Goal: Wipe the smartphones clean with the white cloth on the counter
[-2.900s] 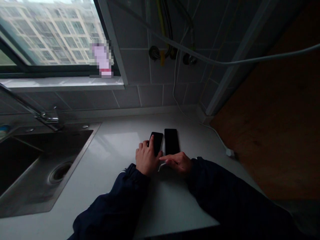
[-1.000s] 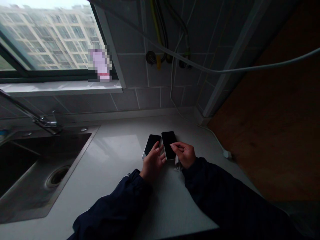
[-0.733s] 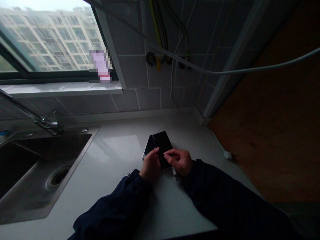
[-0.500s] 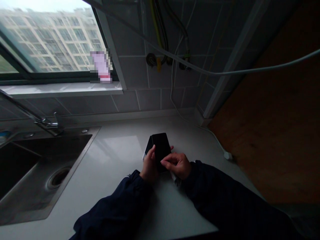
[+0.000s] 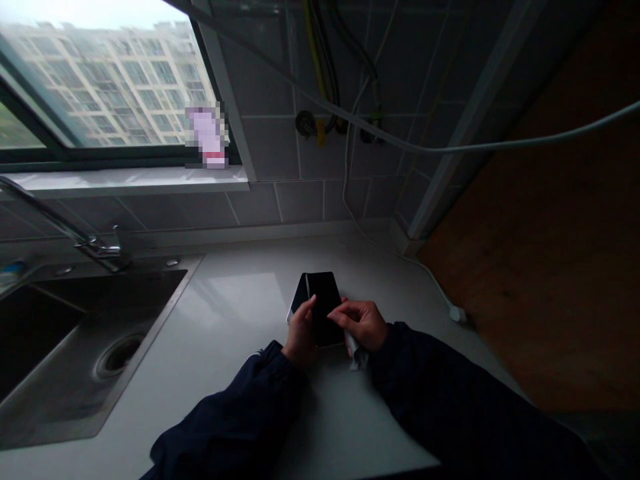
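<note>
In the head view my left hand (image 5: 301,335) grips a black phone-like slab (image 5: 324,287) by its left side, thumb lying along its face. The slab is tilted over the counter. Behind its left edge shows a second dark flat panel (image 5: 299,298) with a pale rim; whether the two are joined I cannot tell. Over the slab's right edge, my right hand (image 5: 364,324) is closed, thumb and forefinger pinched near the dark face. A crumpled greyish-white tissue (image 5: 356,352) hangs from under its curled fingers. What the fingertips pinch, if anything, is too small to make out.
On the left, a steel sink (image 5: 150,353) with a faucet (image 5: 103,250) is set into the white counter (image 5: 235,293). A white cable (image 5: 425,263) runs along the back right to a plug (image 5: 457,313). Another cable (image 5: 480,147) hangs across the view, before the tiled wall.
My right hand has drawn slightly right over the slab, and more of the tissue shows below it. My left hand keeps its grip. The whole view has shifted a little.
</note>
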The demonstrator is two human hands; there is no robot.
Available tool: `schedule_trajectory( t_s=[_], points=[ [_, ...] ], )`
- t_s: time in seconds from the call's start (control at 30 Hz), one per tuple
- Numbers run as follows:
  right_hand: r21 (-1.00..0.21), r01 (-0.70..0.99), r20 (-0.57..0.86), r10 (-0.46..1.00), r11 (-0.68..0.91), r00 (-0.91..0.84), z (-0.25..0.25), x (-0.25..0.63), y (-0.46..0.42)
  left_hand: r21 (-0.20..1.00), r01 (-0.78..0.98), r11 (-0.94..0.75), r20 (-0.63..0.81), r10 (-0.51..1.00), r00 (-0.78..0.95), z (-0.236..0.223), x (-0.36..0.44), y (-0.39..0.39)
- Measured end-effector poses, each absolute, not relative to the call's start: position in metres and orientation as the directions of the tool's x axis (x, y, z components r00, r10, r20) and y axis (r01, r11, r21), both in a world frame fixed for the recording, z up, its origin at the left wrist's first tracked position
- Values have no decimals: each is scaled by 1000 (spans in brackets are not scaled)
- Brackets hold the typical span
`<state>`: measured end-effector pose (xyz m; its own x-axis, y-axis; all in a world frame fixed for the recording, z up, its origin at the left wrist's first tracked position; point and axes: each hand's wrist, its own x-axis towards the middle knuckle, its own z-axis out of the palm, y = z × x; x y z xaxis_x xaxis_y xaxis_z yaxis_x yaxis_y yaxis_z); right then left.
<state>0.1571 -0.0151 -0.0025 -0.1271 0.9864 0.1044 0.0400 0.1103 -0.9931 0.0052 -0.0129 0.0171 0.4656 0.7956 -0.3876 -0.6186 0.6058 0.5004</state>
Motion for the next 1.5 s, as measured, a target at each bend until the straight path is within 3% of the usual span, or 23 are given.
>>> schedule_trajectory(
  t_s=[0.17, 0.3, 0.5, 0.6, 0.73, 0.93, 1.1, 1.5],
  points=[
    [-1000, 4, 29, 996, 29, 82, -1, 169, -2, 501, -627, 596, -372, 803, 466, 13, 2, -12],
    [-999, 3, 51, 963, 52, 266, -9, 185, 14, 508, -664, 548, -342, 836, 428, 15, 3, -13],
    [-992, 4, 118, 928, 125, 352, -11, 191, 20, 500, -628, 597, -348, 802, 485, 16, 4, -15],
    [-962, 123, 270, 910, 243, 316, -6, 188, 13, 500, -628, 596, -341, 802, 490, 16, 3, -15],
    [-813, 395, 514, 846, 427, 144, -2, 187, 3, 512, -611, 603, -346, 796, 496, 13, 2, -14],
    [-604, 562, 695, 719, 566, 22, 1, 190, -1, 521, -594, 613, -337, 787, 517, 3, -2, -11],
    [-543, 562, 725, 686, 624, -63, 5, 188, 0, 522, -594, 612, -344, 789, 509, 5, -4, -12],
    [-655, 520, 649, 761, 549, 14, 3, 186, -1, 535, -573, 621, -462, 783, 416, 17, -3, -17]
  ],
)
